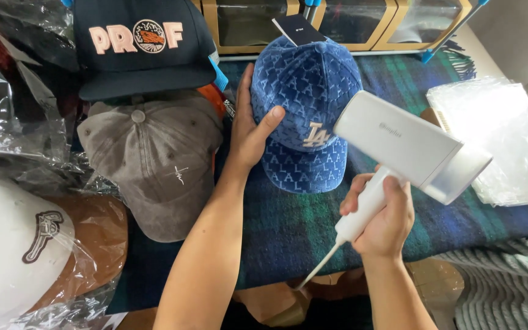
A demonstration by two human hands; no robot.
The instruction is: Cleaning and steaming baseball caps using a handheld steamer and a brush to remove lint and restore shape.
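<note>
A blue patterned cap (307,85) with a white embroidered emblem and a dark hang tag lies on a dark green and blue plaid cloth (288,226). My left hand (253,131) grips the cap's left side, thumb laid across its front panel. My right hand (381,220) is closed around the handle of a white handheld garment steamer (407,146). The steamer's head points left toward the cap's front, close beside the emblem. A white cord trails down from the handle.
A grey washed cap (154,159) lies left of the blue one, a navy cap (142,46) behind it. A white and brown cap in plastic wrap (38,244) sits at the lower left. Clear plastic bags (502,134) are stacked at the right. Boxes stand at the back.
</note>
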